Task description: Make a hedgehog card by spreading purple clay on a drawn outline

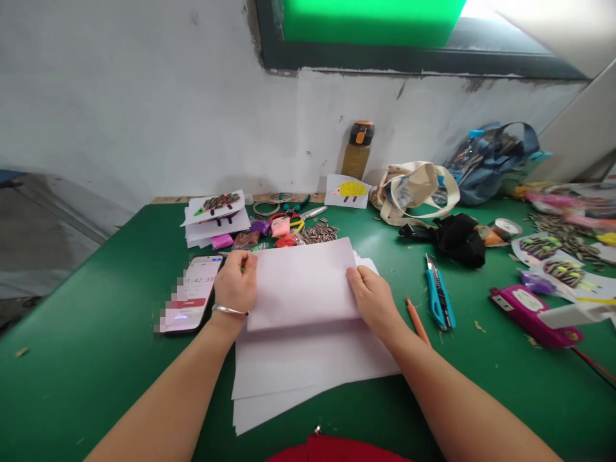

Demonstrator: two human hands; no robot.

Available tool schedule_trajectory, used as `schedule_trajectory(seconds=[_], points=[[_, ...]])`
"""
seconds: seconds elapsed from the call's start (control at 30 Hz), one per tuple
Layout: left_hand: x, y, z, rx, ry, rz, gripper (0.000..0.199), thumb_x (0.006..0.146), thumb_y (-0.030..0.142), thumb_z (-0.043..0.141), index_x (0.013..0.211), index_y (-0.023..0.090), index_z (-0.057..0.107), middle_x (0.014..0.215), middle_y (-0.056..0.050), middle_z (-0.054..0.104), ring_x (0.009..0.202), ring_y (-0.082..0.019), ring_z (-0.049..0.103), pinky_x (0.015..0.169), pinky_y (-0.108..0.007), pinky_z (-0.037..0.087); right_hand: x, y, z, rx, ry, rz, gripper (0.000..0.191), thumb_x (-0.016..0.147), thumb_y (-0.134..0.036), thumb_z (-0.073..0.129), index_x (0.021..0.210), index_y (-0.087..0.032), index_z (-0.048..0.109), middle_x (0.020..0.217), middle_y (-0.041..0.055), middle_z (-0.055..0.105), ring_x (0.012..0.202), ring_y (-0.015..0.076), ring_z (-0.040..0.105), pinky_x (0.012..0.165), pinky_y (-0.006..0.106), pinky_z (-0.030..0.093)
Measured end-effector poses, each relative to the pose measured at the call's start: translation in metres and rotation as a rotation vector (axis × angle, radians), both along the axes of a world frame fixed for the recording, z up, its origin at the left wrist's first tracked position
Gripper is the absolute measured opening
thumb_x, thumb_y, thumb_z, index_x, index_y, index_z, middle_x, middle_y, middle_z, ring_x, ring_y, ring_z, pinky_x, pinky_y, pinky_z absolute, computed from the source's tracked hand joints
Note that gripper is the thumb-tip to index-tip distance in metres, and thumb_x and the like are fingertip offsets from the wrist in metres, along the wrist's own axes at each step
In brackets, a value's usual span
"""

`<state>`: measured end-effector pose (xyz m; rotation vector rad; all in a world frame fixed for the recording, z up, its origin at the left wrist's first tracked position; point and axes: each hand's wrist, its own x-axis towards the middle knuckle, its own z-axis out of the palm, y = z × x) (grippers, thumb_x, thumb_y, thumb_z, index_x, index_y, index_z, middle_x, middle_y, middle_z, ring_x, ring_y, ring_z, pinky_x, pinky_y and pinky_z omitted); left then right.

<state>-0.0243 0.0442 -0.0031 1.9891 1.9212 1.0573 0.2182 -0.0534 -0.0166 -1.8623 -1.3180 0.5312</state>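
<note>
A folded-looking white sheet of paper (303, 282) is held up between my two hands, above more white sheets (308, 366) lying on the green table. My left hand (237, 282) pinches its left edge, thumb on top, and wears a silver bangle at the wrist. On the opposite edge, my right hand (373, 298) grips with the thumb on the front face. An orange pencil or crayon (416, 321) lies just right of my right forearm, and a blue utility knife (439, 295) beyond it. Left of my left hand rests a phone (195, 292) showing a timer.
Behind the paper lie sunflower seeds (321, 231), colored clay packets (280, 226), pliers (298, 205) and paper hedgehog crafts (216, 215). A bottle (357, 151), tote bag (418, 189) and black pouch (459, 239) stand farther back. A magenta glue gun or similar tool (534, 314) is at right.
</note>
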Motion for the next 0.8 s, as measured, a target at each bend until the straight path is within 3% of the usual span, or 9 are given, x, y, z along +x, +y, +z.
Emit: schedule_trajectory(seconds=[0.2, 0.33, 0.43, 0.5, 0.57, 0.67, 0.7, 0.8], points=[[0.003, 0.001, 0.002, -0.016, 0.015, -0.001, 0.023, 0.087, 0.038, 0.046, 0.089, 0.021, 0.061, 0.080, -0.003, 0.067, 0.078, -0.021, 0.062, 0.071, -0.029, 0.043, 0.007, 0.004, 0.001, 0.045, -0.205, -0.005, 0.038, 0.095, -0.046, 0.033, 0.065, -0.024, 0.033, 0.057, -0.0032, 0.042, 0.053, 0.0142, 0.032, 0.053, 0.028, 0.024], [0.001, -0.002, 0.005, -0.026, 0.089, -0.040, 0.018, 0.085, 0.034, 0.050, 0.091, 0.020, 0.060, 0.084, -0.005, 0.068, 0.079, -0.022, 0.063, 0.072, -0.030, 0.044, 0.015, 0.007, -0.003, -0.037, -0.306, 0.023, 0.036, 0.095, -0.043, 0.033, 0.066, -0.024, 0.036, 0.060, -0.0012, 0.046, 0.056, 0.0152, 0.036, 0.055, 0.028, 0.025], [0.000, -0.013, 0.010, 0.147, 0.133, -0.065, 0.025, 0.085, 0.031, 0.053, 0.105, 0.018, 0.059, 0.101, -0.008, 0.068, 0.082, -0.022, 0.064, 0.075, -0.033, 0.048, 0.019, 0.009, -0.008, -0.103, -0.331, 0.046, 0.035, 0.095, -0.041, 0.034, 0.065, -0.024, 0.035, 0.060, -0.0007, 0.047, 0.056, 0.0156, 0.038, 0.055, 0.027, 0.025], [0.006, -0.026, 0.011, 0.319, 0.139, -0.205, 0.029, 0.091, 0.031, 0.048, 0.115, 0.016, 0.057, 0.110, -0.011, 0.066, 0.090, -0.021, 0.065, 0.084, -0.034, 0.049, 0.018, 0.010, -0.010, -0.117, -0.339, 0.067, 0.035, 0.095, -0.040, 0.035, 0.064, -0.023, 0.035, 0.060, -0.0004, 0.048, 0.055, 0.0156, 0.038, 0.055, 0.027, 0.025], [0.018, -0.040, 0.008, 0.401, 0.182, -0.492, 0.030, 0.094, 0.028, 0.045, 0.119, 0.017, 0.057, 0.115, -0.011, 0.066, 0.108, -0.022, 0.061, 0.098, -0.036, 0.046, 0.016, 0.010, -0.011, -0.130, -0.352, 0.099, 0.034, 0.095, -0.039, 0.035, 0.065, -0.023, 0.037, 0.061, 0.0003, 0.051, 0.056, 0.0156, 0.039, 0.056, 0.027, 0.025], [0.039, -0.056, -0.008, 0.322, 0.299, -0.867, 0.035, 0.097, 0.024, 0.040, 0.126, 0.014, 0.056, 0.129, -0.014, 0.060, 0.123, -0.024, 0.053, 0.106, -0.039, 0.041, 0.010, 0.009, -0.011, -0.148, -0.376, 0.129, 0.031, 0.096, -0.037, 0.036, 0.069, -0.023, 0.042, 0.065, 0.0023, 0.056, 0.057, 0.0161, 0.043, 0.056, 0.027, 0.025], [0.044, -0.058, -0.014, 0.272, 0.356, -0.917, 0.038, 0.097, 0.026, 0.040, 0.130, 0.013, 0.054, 0.133, -0.016, 0.057, 0.127, -0.028, 0.049, 0.107, -0.044, 0.039, 0.009, 0.008, -0.011, -0.158, -0.395, 0.132, 0.031, 0.097, -0.036, 0.035, 0.071, -0.023, 0.045, 0.066, 0.0033, 0.058, 0.057, 0.0165, 0.045, 0.056, 0.027, 0.025], [0.053, -0.060, -0.029, 0.042, 0.533, -0.876, 0.046, 0.097, 0.035, 0.041, 0.140, 0.020, 0.046, 0.146, -0.017, 0.044, 0.137, -0.038, 0.035, 0.107, -0.061, 0.031, 0.004, 0.007, -0.009, -0.221, -0.520, 0.142, 0.031, 0.099, -0.036, 0.033, 0.079, -0.022, 0.052, 0.071, 0.0062, 0.064, 0.061, 0.0185, 0.053, 0.056, 0.028, 0.025]])
